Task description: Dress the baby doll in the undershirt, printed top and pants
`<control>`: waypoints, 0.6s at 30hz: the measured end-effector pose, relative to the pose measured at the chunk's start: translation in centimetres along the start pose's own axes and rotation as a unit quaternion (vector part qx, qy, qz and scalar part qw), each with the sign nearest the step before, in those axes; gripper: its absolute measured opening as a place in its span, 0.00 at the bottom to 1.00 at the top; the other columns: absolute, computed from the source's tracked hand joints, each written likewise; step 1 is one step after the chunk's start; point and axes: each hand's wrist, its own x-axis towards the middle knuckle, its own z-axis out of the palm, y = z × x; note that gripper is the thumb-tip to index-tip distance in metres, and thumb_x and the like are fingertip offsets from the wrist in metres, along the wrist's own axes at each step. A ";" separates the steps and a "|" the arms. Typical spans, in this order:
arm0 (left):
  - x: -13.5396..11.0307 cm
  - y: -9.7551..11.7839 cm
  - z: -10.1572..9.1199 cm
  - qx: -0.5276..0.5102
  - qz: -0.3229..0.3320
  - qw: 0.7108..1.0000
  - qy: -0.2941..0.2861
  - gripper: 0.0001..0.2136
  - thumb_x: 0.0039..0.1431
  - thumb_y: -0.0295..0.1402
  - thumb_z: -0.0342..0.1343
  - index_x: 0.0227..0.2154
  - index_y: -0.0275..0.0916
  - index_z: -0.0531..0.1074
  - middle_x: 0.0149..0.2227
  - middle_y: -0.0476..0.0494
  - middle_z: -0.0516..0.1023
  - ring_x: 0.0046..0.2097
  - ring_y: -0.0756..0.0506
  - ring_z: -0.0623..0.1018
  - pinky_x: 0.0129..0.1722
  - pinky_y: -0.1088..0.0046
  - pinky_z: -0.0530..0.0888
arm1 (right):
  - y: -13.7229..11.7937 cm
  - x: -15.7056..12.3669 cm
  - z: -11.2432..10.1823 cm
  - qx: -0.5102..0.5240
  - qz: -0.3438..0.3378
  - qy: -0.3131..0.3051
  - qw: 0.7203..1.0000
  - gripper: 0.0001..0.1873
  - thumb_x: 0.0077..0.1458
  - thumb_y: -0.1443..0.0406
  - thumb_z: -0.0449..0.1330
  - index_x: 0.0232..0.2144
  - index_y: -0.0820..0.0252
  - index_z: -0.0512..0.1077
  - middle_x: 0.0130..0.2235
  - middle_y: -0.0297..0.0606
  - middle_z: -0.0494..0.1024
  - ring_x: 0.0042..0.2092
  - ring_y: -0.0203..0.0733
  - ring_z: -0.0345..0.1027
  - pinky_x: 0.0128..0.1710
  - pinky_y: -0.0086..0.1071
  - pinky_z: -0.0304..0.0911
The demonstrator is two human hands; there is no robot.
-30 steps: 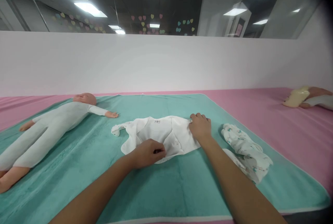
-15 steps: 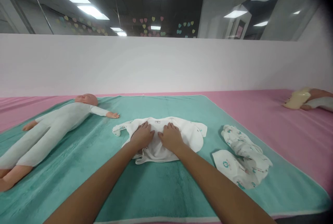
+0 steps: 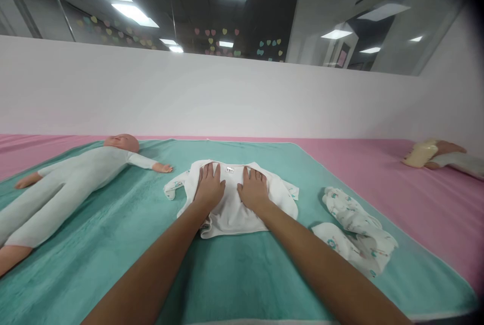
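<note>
The left hand (image 3: 209,187) and right hand (image 3: 253,191) are pressed flat and open, fingers spread, nothing gripped, on a white baby garment (image 3: 230,219), which is spread on a teal towel (image 3: 242,279); a baby doll (image 3: 75,179) is laid out to the left, printed baby clothes (image 3: 355,229) to the right.

A white baby bodysuit (image 3: 230,219) lies flat on a teal towel (image 3: 94,264), one sleeve spread left.

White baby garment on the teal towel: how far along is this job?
Done: the white baby garment lies spread on the teal towel, one sleeve out. In hand: the left hand and right hand press it flat. Left: the bunched printed garment lies untouched to the right.
</note>
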 end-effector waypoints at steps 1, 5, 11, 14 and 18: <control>0.0 -0.3 -0.2 0.001 0.008 1.000 0.006 0.25 0.59 0.35 0.43 0.58 0.30 0.55 0.61 0.29 0.53 0.63 0.35 0.52 0.61 0.55 0.48 | 0.1 0.3 -0.1 -0.014 -0.004 0.006 1.000 0.33 0.57 0.56 0.45 0.61 0.66 0.48 0.59 0.54 0.55 0.59 0.55 0.47 0.56 0.46 0.39; 0.2 -1.5 -0.5 -0.003 0.029 1.000 -0.007 0.25 0.58 0.34 0.43 0.58 0.34 0.56 0.63 0.35 0.53 0.63 0.37 0.52 0.62 0.57 0.47 | 0.8 1.9 0.0 -0.051 -0.011 -0.009 0.999 0.32 0.56 0.56 0.46 0.60 0.64 0.50 0.58 0.55 0.56 0.57 0.58 0.48 0.56 0.50 0.38; 0.6 -2.4 -0.4 0.021 0.042 0.999 -0.001 0.25 0.57 0.29 0.44 0.59 0.37 0.56 0.64 0.39 0.50 0.64 0.38 0.49 0.62 0.56 0.47 | 1.1 3.6 1.7 -0.042 -0.008 -0.011 0.999 0.29 0.57 0.68 0.42 0.61 0.64 0.49 0.61 0.52 0.53 0.61 0.54 0.42 0.59 0.48 0.31; 0.6 -2.2 -0.4 0.024 0.029 0.999 -0.004 0.24 0.57 0.30 0.43 0.58 0.37 0.57 0.63 0.39 0.51 0.64 0.38 0.50 0.62 0.56 0.47 | 1.3 3.7 2.3 -0.007 0.002 -0.018 1.000 0.29 0.59 0.65 0.40 0.62 0.62 0.45 0.61 0.50 0.52 0.62 0.51 0.42 0.59 0.46 0.32; 0.6 -2.0 -0.6 0.017 0.026 0.999 -0.017 0.23 0.58 0.30 0.42 0.57 0.35 0.59 0.62 0.37 0.53 0.63 0.38 0.53 0.61 0.57 0.48 | 2.0 3.8 2.5 0.031 0.003 -0.049 0.998 0.29 0.60 0.58 0.38 0.62 0.60 0.45 0.61 0.48 0.53 0.62 0.49 0.42 0.59 0.46 0.31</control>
